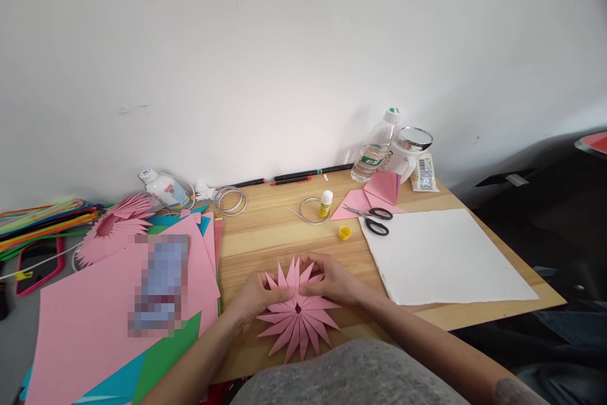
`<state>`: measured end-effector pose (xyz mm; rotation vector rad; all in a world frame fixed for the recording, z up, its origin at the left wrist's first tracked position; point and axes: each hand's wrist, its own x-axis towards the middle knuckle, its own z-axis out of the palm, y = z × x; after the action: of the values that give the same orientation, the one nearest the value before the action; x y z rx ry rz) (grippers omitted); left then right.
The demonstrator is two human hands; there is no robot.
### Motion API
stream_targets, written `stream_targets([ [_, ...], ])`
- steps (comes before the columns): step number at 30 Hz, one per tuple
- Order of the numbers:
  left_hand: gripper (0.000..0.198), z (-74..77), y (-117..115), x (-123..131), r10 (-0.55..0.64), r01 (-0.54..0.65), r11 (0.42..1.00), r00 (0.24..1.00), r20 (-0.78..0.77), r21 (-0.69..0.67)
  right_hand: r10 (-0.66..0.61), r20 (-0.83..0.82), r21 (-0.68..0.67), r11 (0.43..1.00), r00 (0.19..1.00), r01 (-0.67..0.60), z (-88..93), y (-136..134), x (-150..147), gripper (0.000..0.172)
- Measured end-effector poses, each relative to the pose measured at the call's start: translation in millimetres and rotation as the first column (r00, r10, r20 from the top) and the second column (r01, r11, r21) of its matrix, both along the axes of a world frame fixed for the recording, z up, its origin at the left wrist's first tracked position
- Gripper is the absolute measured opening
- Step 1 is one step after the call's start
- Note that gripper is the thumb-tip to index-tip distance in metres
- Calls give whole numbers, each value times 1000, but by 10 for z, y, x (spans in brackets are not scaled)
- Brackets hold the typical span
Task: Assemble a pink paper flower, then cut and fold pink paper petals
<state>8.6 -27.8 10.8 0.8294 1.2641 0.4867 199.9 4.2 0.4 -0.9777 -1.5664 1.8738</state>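
Observation:
A pink folded-paper star flower (pixel 298 323) with many pointed petals lies on the wooden table (pixel 265 241) close to my body. My left hand (pixel 258 296) grips its upper left petals, fingers pinched on the paper. My right hand (pixel 332 280) presses and pinches the upper right petals, thumb near the flower's centre. Both hands meet at the top of the flower.
Pink, green and blue paper sheets (pixel 95 323) lie at the left with another pink flower (pixel 116 225). A white sheet (pixel 441 256), scissors (pixel 377 220), a glue bottle (pixel 325 203), its yellow cap (pixel 344 232), a water bottle (pixel 377 146) and a cup (pixel 411 149) are at the right and back.

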Motion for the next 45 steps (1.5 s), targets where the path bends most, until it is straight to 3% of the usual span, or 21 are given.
stream_targets([
  [6, 40, -53, -41, -8, 21, -21, 1000, 1000, -3, 19, 48, 89, 79, 995, 995, -55, 6, 17, 1, 28],
  [13, 39, -4, -57, 43, 61, -61, 998, 996, 60, -4, 24, 183, 105, 993, 983, -44, 7, 27, -14, 29],
  [21, 36, 60, -84, 73, 81, -82, 997, 996, 35, 14, 16, 250, 117, 992, 968, -47, -34, 55, -21, 42],
  [26, 36, 67, -79, 76, 97, -97, 995, 995, 12, 17, 7, 295, 160, 986, 956, -56, -14, 52, -29, 41],
  [34, 35, 18, -50, 38, 107, -107, 994, 993, -50, 21, 166, 184, 18, 985, 969, -172, 48, 98, 145, 81],
  [37, 37, 14, -27, -4, 47, -46, 999, 998, -41, 21, 109, 189, 0, 994, 976, -111, 32, 93, 172, 70],
  [41, 37, 130, -1, -124, -99, 97, 995, 994, 55, 27, 42, 136, -72, 997, 990, -32, 2, 26, 146, 49],
  [45, 44, 228, -93, -225, -60, 60, 998, 983, 171, 5, -6, 65, -157, 987, 998, 16, -9, -67, 139, 39],
])
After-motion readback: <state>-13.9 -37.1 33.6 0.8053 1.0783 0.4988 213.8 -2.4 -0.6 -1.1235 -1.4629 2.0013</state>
